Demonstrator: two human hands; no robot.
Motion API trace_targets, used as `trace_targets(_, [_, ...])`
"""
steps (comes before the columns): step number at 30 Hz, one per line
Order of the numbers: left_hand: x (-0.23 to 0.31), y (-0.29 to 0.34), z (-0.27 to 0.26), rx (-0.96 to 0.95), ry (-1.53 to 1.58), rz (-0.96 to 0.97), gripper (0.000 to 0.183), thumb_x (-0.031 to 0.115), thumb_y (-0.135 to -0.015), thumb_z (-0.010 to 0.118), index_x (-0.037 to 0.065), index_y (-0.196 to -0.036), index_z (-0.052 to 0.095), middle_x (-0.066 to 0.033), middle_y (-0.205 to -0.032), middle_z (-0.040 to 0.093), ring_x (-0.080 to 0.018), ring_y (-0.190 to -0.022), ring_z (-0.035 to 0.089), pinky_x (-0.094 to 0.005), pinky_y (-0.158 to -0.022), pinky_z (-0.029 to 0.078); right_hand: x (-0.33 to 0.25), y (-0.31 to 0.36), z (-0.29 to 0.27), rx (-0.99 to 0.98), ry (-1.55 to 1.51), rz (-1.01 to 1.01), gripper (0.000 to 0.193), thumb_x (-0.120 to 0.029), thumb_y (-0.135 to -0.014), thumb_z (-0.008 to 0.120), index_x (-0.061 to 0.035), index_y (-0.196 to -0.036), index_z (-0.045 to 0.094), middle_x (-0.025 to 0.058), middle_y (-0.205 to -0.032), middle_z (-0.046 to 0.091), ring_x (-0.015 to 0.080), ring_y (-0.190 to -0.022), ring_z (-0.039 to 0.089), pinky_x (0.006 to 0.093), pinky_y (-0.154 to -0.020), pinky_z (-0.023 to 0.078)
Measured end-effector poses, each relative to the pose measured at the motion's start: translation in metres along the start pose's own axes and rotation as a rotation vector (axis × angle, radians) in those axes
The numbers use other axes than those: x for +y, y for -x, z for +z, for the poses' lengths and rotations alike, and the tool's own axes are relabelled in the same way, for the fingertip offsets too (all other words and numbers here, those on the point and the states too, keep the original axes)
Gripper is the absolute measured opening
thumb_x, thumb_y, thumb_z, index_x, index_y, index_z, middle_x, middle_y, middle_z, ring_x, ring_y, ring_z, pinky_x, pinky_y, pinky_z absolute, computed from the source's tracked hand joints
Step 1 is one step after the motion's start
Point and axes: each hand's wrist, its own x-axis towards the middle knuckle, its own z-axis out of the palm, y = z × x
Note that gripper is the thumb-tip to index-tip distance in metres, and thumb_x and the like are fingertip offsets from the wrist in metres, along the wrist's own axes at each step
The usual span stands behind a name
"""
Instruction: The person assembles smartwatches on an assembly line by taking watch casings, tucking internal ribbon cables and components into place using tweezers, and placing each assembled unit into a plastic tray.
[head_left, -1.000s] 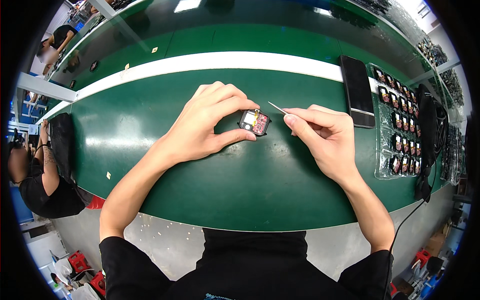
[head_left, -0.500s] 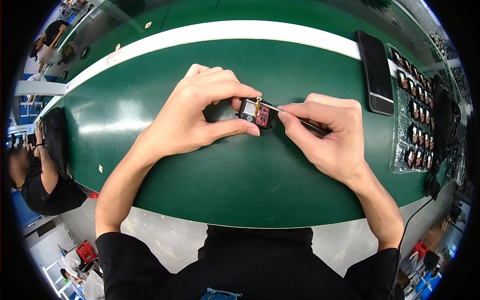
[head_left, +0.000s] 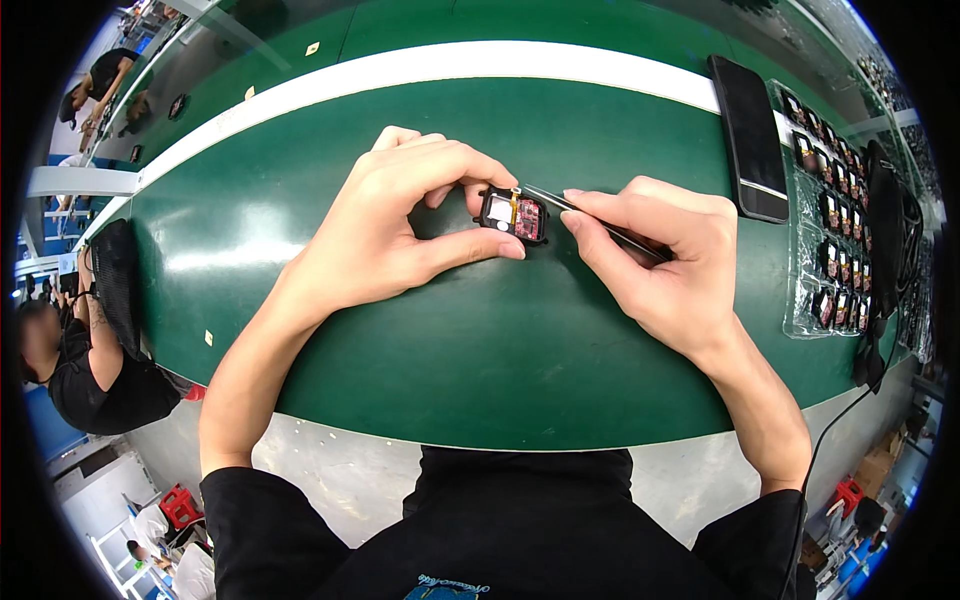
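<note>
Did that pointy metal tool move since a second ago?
Yes: the pointy metal tool has moved left, farther from the flat black phone.

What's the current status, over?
Left hand holding squarish black watch-like device, red circuit board exposed. Right hand gripping slim pointed metal tool, tip near device's upper edge. Nothing visibly blocking.

only lettering i can pick out tbh is on the black shirt (head_left: 560,530): a short line of pale blue script (head_left: 452,582), slanting a little, right above a blue print (head_left: 444,594) that gets cut off at the bottom edge. any print on the opened watch-like case (head_left: 527,217) or on the units (head_left: 831,210) in the clear tray (head_left: 799,318) is way too tiny to make out.
</note>
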Motion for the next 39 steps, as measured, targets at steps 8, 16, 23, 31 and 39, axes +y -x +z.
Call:
trace_targets(8, [0.000, -0.001, 0.000, 0.011, -0.003, 0.015, 0.046, 0.021, -0.074, 0.101, 0.009, -0.114, 0.083, 0.0003, -0.086, 0.071, -0.0167, -0.074, 0.051, -0.0334, -0.086, 0.039, 0.004, 0.004, 0.003, 0.002, 0.116, -0.159, 0.021, 0.003, -0.083, 0.087, -0.0003, -0.103, 0.084, 0.0052, -0.067, 0.061, 0.0155, -0.052, 0.055, 0.0332, -0.048, 0.041])
trace_targets(16, [-0.004, 0.000, -0.003, -0.007, 0.003, 0.030, 0.047, 0.021, -0.073, 0.102, 0.009, -0.115, 0.083, 0.0000, -0.088, 0.072, -0.0169, -0.075, 0.051, -0.0332, -0.086, 0.039, 0.006, 0.002, 0.007, -0.001, 0.127, -0.230, 0.020, 0.005, -0.086, 0.084, -0.0006, -0.105, 0.084, 0.0059, -0.069, 0.062, 0.0172, -0.053, 0.057, 0.0342, -0.049, 0.042])
trace_targets(23, [-0.011, 0.000, -0.016, -0.112, 0.110, 0.026, 0.055, 0.020, -0.072, 0.102, 0.007, -0.122, 0.084, -0.0018, -0.096, 0.076, -0.0173, -0.080, 0.053, -0.0335, -0.087, 0.041, -0.002, -0.001, 0.001, -0.069, -0.045, -0.042, 0.008, 0.002, -0.091, 0.082, 0.0018, -0.098, 0.085, 0.0075, -0.065, 0.063, 0.0149, -0.051, 0.055, 0.0328, -0.050, 0.039])
trace_targets(31, [-0.010, -0.003, -0.018, -0.135, 0.078, 0.031, 0.054, 0.022, -0.072, 0.102, 0.007, -0.121, 0.085, -0.0017, -0.099, 0.078, -0.0176, -0.080, 0.053, -0.0345, -0.089, 0.042, 0.000, -0.001, -0.003, -0.092, -0.069, -0.033, 0.006, 0.001, -0.091, 0.081, 0.0017, -0.097, 0.084, 0.0093, -0.067, 0.067, 0.0154, -0.052, 0.058, 0.0322, -0.050, 0.040])
trace_targets(39, [-0.008, -0.002, -0.016, -0.146, 0.041, 0.049, 0.055, 0.022, -0.071, 0.102, 0.008, -0.122, 0.084, -0.0017, -0.098, 0.076, -0.0176, -0.080, 0.055, -0.0338, -0.092, 0.042, 0.001, -0.002, -0.002, -0.104, -0.071, -0.061, 0.006, 0.001, -0.091, 0.081, 0.0014, -0.095, 0.084, 0.0093, -0.068, 0.068, 0.0155, -0.053, 0.060, 0.0315, -0.050, 0.042])
